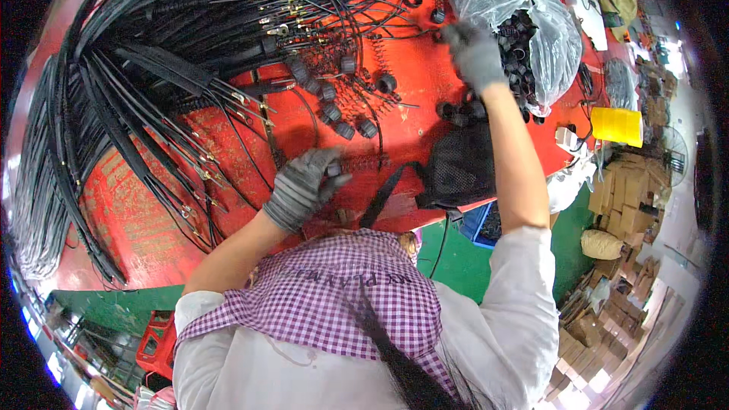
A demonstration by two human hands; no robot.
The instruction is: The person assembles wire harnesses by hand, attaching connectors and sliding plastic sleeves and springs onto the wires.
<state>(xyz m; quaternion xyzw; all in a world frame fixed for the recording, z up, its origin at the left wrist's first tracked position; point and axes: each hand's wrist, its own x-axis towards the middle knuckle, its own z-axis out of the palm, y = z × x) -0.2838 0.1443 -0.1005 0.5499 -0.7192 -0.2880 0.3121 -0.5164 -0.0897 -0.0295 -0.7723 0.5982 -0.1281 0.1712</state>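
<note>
My left hand, in a grey striped glove, is closed above the red table near its front edge. A small dark piece, seemingly a black cap, shows between its thumb and fingers. My right hand, in a grey glove, reaches to the left side of a clear plastic bag of black ridged caps; its fingers are blurred. Loose black caps and thin coil springs lie on the table between my hands.
Black cable bundles with metal terminals cover the left and far table. Close by my right forearm sits a black mesh pouch. A yellow tape roll is at the right edge. Below are a blue crate and a red stool.
</note>
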